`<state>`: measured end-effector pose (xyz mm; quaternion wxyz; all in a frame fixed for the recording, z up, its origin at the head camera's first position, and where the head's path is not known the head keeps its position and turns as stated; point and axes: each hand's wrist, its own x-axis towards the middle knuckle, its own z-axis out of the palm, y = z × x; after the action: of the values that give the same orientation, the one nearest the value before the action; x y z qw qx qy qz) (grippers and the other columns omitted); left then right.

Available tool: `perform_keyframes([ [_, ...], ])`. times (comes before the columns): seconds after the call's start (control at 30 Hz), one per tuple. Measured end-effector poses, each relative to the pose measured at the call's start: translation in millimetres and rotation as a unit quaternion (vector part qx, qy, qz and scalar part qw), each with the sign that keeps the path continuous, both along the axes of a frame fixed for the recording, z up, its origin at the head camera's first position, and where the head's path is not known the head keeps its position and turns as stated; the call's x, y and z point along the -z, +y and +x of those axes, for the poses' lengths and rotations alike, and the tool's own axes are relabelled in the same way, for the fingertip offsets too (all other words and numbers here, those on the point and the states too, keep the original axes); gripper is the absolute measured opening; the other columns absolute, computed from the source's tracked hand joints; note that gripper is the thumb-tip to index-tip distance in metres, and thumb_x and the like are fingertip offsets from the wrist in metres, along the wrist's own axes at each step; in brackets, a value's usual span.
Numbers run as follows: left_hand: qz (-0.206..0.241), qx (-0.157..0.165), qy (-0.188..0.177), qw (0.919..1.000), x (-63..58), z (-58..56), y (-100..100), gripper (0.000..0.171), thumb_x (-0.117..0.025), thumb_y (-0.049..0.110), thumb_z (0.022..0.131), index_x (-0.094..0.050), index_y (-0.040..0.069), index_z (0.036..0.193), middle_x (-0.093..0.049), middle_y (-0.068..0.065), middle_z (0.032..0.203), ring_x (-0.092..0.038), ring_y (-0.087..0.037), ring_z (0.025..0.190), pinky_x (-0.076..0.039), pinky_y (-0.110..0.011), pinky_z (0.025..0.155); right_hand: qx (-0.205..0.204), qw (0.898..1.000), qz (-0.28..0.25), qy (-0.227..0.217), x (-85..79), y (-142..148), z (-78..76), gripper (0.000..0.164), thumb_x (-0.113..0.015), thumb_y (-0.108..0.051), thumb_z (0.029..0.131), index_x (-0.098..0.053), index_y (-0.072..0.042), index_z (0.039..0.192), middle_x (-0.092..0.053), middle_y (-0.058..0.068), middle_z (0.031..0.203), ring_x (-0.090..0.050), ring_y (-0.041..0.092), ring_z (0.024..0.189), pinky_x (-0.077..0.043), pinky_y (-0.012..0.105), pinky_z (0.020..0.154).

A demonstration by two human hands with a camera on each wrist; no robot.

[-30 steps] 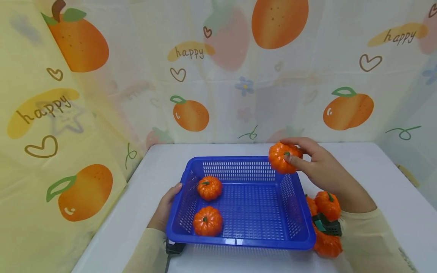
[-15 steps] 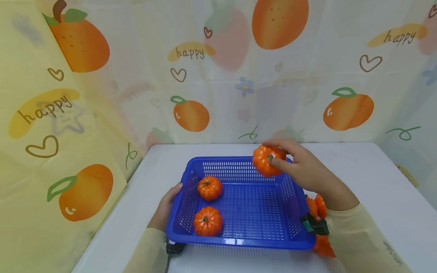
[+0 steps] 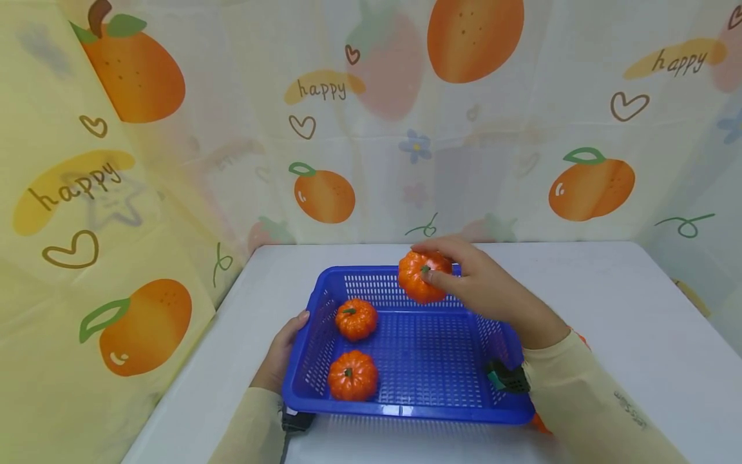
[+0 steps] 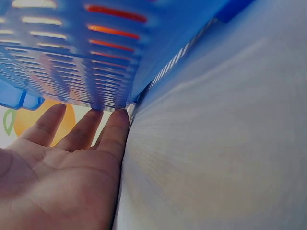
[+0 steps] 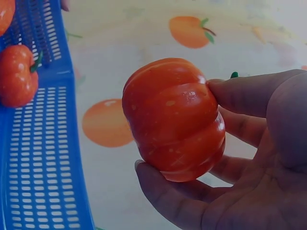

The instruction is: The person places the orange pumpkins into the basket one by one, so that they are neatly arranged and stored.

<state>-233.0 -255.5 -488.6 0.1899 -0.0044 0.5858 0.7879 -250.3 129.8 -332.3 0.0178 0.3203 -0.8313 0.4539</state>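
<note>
My right hand (image 3: 489,287) grips a small shiny orange pumpkin (image 3: 416,278) with a green stem, above the far side of a blue plastic basket (image 3: 423,361). Thumb and fingers wrap the pumpkin (image 5: 172,124) in the right wrist view. Inside the basket, at its left side, sit two similar pumpkins, a farther pumpkin (image 3: 356,320) and a nearer pumpkin (image 3: 353,377). My left hand (image 3: 279,354) is at the basket's left side, one digit at the rim. In the left wrist view, extended fingers (image 4: 79,132) touch the slotted outer wall.
The basket stands on a white table (image 3: 632,316). Beyond the basket's right side, more orange pumpkins (image 3: 540,423) show only in slivers past my right sleeve (image 3: 585,393). A fruit-print curtain (image 3: 377,148) hangs behind the table. A black wrist device (image 3: 510,377) overlaps the basket's right wall.
My right hand has carried the pumpkin leftward, from the basket's far right corner to over its far side. My sleeve now covers most of the pumpkins at right. The left hand stays put.
</note>
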Motion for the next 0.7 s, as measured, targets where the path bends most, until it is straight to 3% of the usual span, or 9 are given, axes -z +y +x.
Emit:
perform_keyframes([
  [0.23, -0.005, -0.001, -0.001, 1.0000, 0.0, 0.8, -0.8, 0.072, -0.044, 0.058, 0.109, -0.037, 0.017, 0.168, -0.059, -0.020, 0.149, -0.063, -0.036, 0.126, -0.054, -0.055, 0.103, -0.005, 1.000, 0.012, -0.001, 1.5, -15.6, -4.6, 0.043, -0.066, -0.018, 0.111, -0.063, -0.008, 0.152, -0.058, 0.011, 0.153, -0.049, 0.035, 0.144, -0.040, 0.062, 0.117],
  [0.4, -0.011, 0.001, 0.013, 0.9998, 0.3, -0.9, -0.8, 0.072, -0.042, 0.056, 0.110, -0.033, 0.018, 0.170, -0.052, -0.021, 0.156, -0.059, -0.037, 0.132, -0.053, -0.055, 0.105, -0.006, 1.000, -0.003, -0.029, 3.8, -25.1, -7.2, 0.044, -0.067, -0.021, 0.110, -0.062, -0.010, 0.153, -0.056, 0.011, 0.155, -0.049, 0.036, 0.143, -0.046, 0.060, 0.113],
  [0.7, -0.010, 0.007, 0.016, 0.9998, 1.3, -2.3, -0.9, 0.073, -0.042, 0.056, 0.109, -0.031, 0.018, 0.171, -0.051, -0.021, 0.157, -0.058, -0.037, 0.133, -0.052, -0.055, 0.107, 0.001, 0.996, -0.025, -0.087, 30.8, -40.1, -26.0, 0.045, -0.064, -0.023, 0.112, -0.060, -0.010, 0.155, -0.052, 0.012, 0.158, -0.055, 0.037, 0.134, -0.056, 0.051, 0.103],
])
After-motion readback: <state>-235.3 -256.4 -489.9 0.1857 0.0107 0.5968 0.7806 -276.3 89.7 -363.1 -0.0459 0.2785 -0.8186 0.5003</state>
